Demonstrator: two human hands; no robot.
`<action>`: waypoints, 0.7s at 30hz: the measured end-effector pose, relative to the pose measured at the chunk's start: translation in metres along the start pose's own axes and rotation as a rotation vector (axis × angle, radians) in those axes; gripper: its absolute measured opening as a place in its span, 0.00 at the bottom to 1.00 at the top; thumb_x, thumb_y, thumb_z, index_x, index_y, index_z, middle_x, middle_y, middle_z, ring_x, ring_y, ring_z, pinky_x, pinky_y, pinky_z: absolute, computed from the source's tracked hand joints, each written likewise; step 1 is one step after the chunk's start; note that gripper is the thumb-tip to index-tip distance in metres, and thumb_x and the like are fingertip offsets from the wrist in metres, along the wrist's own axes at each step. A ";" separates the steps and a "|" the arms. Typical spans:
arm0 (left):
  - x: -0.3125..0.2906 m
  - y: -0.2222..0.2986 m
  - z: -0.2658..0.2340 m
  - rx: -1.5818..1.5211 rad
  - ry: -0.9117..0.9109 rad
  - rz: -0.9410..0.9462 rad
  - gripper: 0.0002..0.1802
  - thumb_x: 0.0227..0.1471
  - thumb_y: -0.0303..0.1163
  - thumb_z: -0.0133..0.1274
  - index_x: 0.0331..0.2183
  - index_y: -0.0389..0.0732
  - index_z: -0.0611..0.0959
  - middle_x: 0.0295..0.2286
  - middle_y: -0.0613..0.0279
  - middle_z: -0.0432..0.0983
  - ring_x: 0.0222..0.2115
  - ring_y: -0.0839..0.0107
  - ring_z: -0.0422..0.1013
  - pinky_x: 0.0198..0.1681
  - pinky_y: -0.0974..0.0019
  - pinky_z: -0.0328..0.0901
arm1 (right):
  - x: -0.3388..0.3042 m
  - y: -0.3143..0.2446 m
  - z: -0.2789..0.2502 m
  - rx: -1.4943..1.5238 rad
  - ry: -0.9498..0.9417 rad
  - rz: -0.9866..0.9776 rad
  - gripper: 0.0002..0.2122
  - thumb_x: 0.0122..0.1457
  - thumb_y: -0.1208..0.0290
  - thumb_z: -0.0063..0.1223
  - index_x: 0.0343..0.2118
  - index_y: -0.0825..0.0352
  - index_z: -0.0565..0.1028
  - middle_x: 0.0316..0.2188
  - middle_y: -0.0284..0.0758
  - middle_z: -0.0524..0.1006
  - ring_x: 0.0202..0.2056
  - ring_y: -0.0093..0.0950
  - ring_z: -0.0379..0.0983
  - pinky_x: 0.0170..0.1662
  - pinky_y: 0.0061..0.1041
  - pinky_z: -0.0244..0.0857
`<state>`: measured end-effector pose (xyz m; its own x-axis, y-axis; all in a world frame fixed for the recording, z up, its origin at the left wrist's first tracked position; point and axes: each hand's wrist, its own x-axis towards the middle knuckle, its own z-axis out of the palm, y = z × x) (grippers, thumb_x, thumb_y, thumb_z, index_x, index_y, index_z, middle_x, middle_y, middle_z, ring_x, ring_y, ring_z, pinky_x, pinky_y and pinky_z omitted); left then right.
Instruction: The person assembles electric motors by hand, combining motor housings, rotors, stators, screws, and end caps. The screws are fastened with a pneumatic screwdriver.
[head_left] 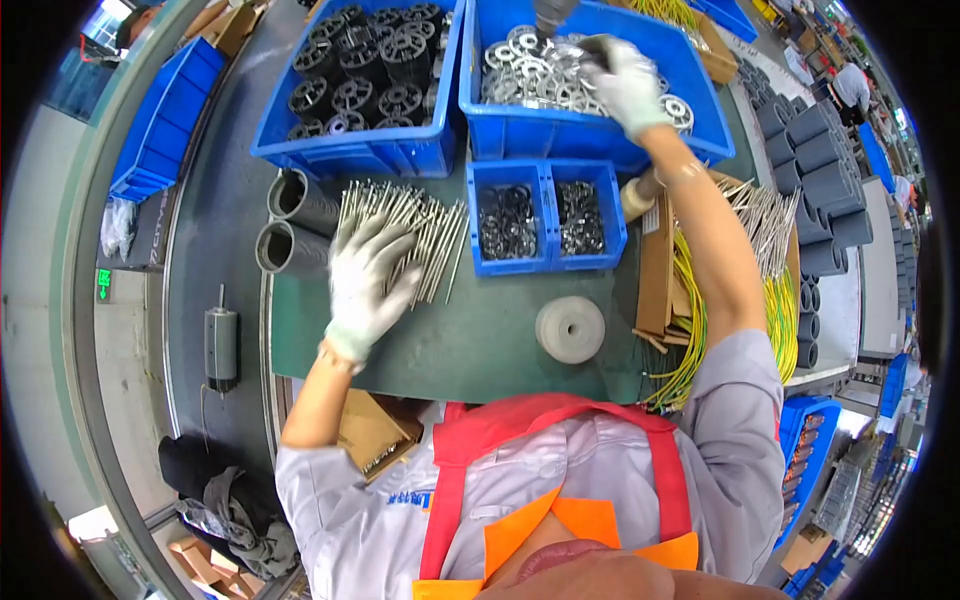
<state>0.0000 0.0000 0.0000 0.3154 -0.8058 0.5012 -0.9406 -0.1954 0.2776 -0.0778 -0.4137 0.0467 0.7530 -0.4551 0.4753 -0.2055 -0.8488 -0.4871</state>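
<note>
Rods [432,245]: lying piled on the green surface [470,340], under the left hand [368,285].
Left hand: spreading its fingers, holding nothing visible.
Right hand [630,88]: curling over silver parts [530,75] in the blue bin [555,130] (I cannot tell its grip).
Open room: stretching around the grey disc [571,346] to the near edge.

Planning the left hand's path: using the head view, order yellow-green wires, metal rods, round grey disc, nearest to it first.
1. Metal rods: at the left hand.
2. Round grey disc: to its right.
3. Yellow-green wires: far right.
</note>
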 end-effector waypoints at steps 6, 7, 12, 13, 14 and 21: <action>0.057 0.029 0.088 -0.009 -0.244 0.237 0.10 0.46 0.36 0.59 0.32 0.44 0.85 0.36 0.63 0.79 0.50 0.62 0.69 0.61 0.48 0.53 | -0.175 -0.067 -0.067 0.279 -0.557 0.050 0.15 0.53 0.70 0.58 0.43 0.68 0.77 0.38 0.44 0.78 0.42 0.38 0.76 0.47 0.32 0.69; 0.066 0.037 0.098 -0.018 -0.249 0.253 0.10 0.46 0.36 0.59 0.32 0.44 0.85 0.36 0.63 0.79 0.50 0.62 0.69 0.61 0.48 0.53 | -0.202 -0.070 -0.059 0.303 -0.696 0.099 0.15 0.52 0.72 0.59 0.44 0.69 0.77 0.37 0.43 0.78 0.40 0.38 0.76 0.47 0.31 0.70; 0.096 0.052 0.134 0.397 -0.443 0.181 0.10 0.43 0.41 0.56 0.24 0.47 0.86 0.29 0.60 0.80 0.39 0.63 0.73 0.60 0.50 0.54 | -0.270 -0.087 -0.050 -0.004 -0.431 0.093 0.21 0.51 0.66 0.61 0.49 0.63 0.74 0.51 0.41 0.71 0.51 0.40 0.68 0.54 0.38 0.63; 0.096 0.049 0.138 0.365 -0.426 0.201 0.09 0.43 0.41 0.57 0.23 0.47 0.85 0.28 0.60 0.79 0.37 0.63 0.73 0.60 0.50 0.54 | -0.281 -0.086 -0.057 -0.014 -0.408 0.112 0.21 0.51 0.66 0.61 0.49 0.63 0.74 0.51 0.41 0.71 0.51 0.40 0.68 0.54 0.38 0.63; 0.094 0.045 0.142 0.360 -0.400 0.227 0.09 0.41 0.42 0.59 0.22 0.47 0.85 0.27 0.60 0.78 0.36 0.63 0.73 0.59 0.50 0.55 | -0.294 -0.084 -0.064 0.047 -0.268 0.080 0.20 0.50 0.66 0.61 0.48 0.62 0.74 0.50 0.40 0.71 0.50 0.41 0.69 0.53 0.38 0.64; 0.090 0.033 0.135 0.337 -0.530 0.190 0.24 0.35 0.44 0.66 0.34 0.40 0.84 0.31 0.54 0.79 0.40 0.58 0.72 0.60 0.48 0.54 | -0.390 -0.038 -0.170 0.011 0.018 0.156 0.18 0.52 0.68 0.61 0.47 0.62 0.75 0.48 0.38 0.74 0.48 0.39 0.71 0.51 0.37 0.66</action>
<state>-0.0194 -0.1548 -0.0563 0.1161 -0.9930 0.0206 -0.9889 -0.1175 -0.0910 -0.4705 -0.2498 0.0042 0.7014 -0.5858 0.4060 -0.3119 -0.7645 -0.5642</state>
